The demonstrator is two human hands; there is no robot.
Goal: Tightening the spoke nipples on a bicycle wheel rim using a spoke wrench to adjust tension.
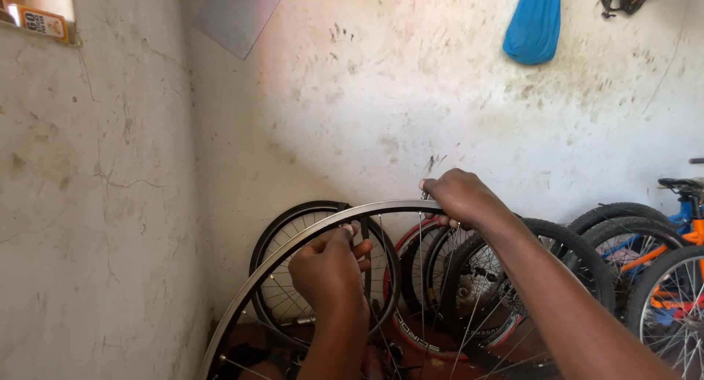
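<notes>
Fingers of my right hand (460,197) clenched over bare rim (308,230) top; left hand (328,266) pinching spoke (366,266) inside rim.

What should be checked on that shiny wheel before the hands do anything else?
1. Right hand on top of the bare silver rim: ok, it grips the rim's top edge.
2. Left hand inside the rim among the spokes: ok, fingers pinch something small and dark near the rim.
3. What the left fingers pinch: cannot tell, too small.
4. Rim upright: ok, standing on edge.
5. Room behind it: not ok, other wheels with tyres lean close against the wall.
6. Spokes tight or straight: cannot tell.
</notes>
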